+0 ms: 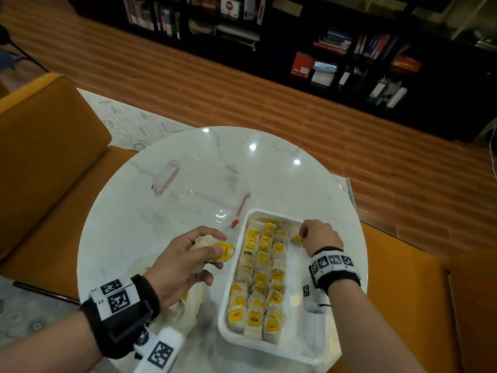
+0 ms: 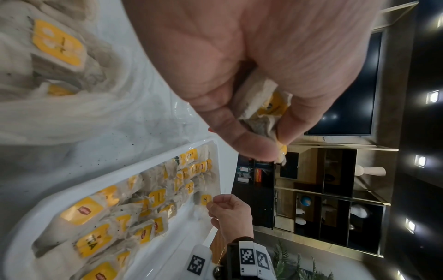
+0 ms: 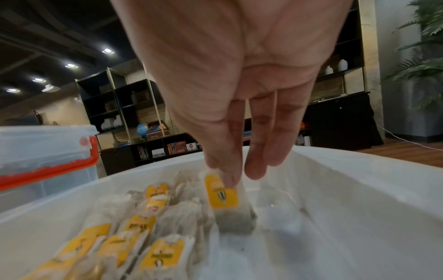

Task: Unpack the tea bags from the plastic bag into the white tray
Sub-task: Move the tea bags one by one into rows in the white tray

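The white tray point(image 1: 271, 352) sits at the table's near right, its left part filled with rows of yellow-tagged tea bags point(image 1: 262, 281). My right hand point(image 1: 318, 235) reaches into the tray's far right part. There it pinches the top of one tea bag point(image 3: 223, 195), which stands upright on the tray floor point(image 3: 335, 217). My left hand point(image 1: 185, 259) hovers left of the tray and grips a small clump of tea bags point(image 1: 215, 247), seen also as the clump of tea bags point(image 2: 262, 111) in the left wrist view. The clear plastic bag point(image 1: 185, 310) lies under my left wrist with more bags inside.
A clear lidded container point(image 1: 199, 189) with red latches stands behind the tray on the round white marble table point(image 1: 134, 224). Orange seats surround the table. The right column of the tray point(image 1: 301, 332) holds no bags.
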Tool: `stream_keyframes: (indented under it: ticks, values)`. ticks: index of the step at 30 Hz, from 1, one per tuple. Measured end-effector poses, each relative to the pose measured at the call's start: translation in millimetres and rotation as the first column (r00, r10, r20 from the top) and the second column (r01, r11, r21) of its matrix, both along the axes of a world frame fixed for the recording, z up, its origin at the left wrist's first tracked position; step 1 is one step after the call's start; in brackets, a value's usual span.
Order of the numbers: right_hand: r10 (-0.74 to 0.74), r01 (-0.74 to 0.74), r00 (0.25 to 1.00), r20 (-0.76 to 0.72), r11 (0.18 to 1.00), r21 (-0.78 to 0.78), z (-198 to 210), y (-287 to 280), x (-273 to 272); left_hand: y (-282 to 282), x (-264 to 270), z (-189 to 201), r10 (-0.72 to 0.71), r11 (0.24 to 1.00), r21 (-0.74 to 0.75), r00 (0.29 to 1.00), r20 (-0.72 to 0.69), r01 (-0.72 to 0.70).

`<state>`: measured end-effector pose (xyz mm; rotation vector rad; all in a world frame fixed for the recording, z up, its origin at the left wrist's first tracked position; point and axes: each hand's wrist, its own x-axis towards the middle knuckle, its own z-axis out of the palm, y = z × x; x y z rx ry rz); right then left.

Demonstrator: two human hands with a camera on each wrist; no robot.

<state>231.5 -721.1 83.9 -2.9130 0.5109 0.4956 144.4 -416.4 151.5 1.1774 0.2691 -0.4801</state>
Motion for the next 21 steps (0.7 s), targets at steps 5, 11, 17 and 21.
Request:
stream_keyframes:
  ticks: [5,11,17,21]
  values:
    - [0.033,-0.032,0.999,-0.019,0.999,0.031,3,5,7,1,-5,1,-0.001,1.000,0.001,1.000,-0.001,0.001]
    - [-0.053,0.053,0.999,-0.006,0.995,-0.081,-6,6,8,5,-13,2,0.019,1.000,0.018,1.000,0.001,-0.019]
    - [-0.061,0.059,0.998,-0.023,0.994,-0.094,-6,4,8,7,-18,1,0.074,0.997,0.015,0.997,-0.021,-0.074]
    - [-0.082,0.082,0.997,-0.011,0.997,-0.006,-7,3,5,3,-19,0,0.063,0.998,0.009,0.998,-0.011,-0.063]
